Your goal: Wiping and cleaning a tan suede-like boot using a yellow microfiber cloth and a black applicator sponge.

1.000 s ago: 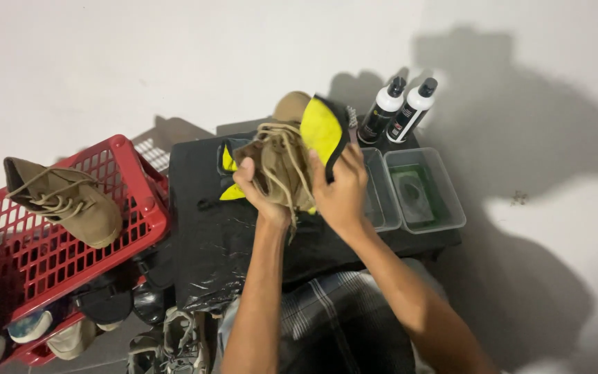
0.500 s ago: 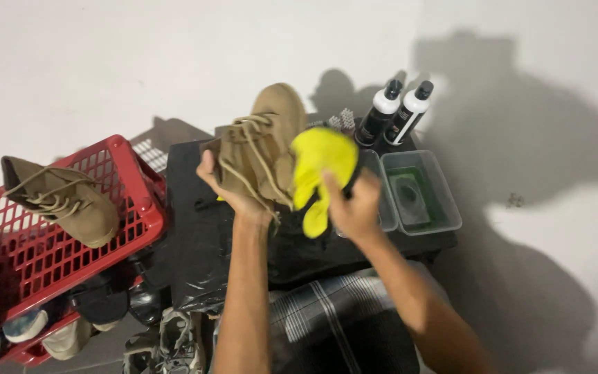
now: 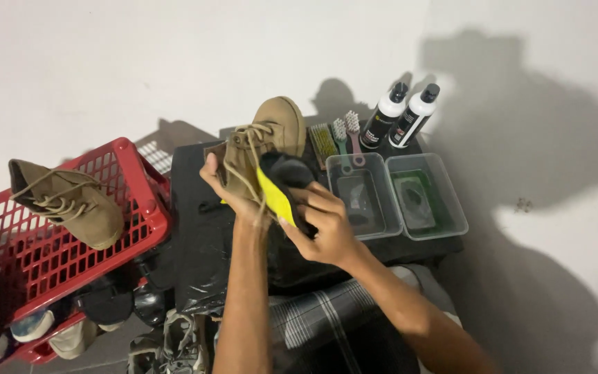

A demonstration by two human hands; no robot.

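My left hand [image 3: 233, 190] grips a tan lace-up boot [image 3: 268, 142] from below, toe pointing away, loose laces hanging over my fingers. My right hand [image 3: 320, 225] holds a yellow and black cloth [image 3: 282, 187] pressed against the side of the boot. Both hands are above a black-covered table [image 3: 202, 235].
A red plastic basket [image 3: 133, 201] at the left carries the second tan boot [image 3: 70, 201]; more shoes lie below it. Behind the boot lie brushes [image 3: 337, 138]. Two clear tubs [image 3: 396, 197] and two black-and-white bottles [image 3: 403, 114] stand at the right, by a white wall.
The boot has been turned from laces-up toward me to toe pointing away. The yellow cloth moved from beside the boot onto its side, now showing its black face.
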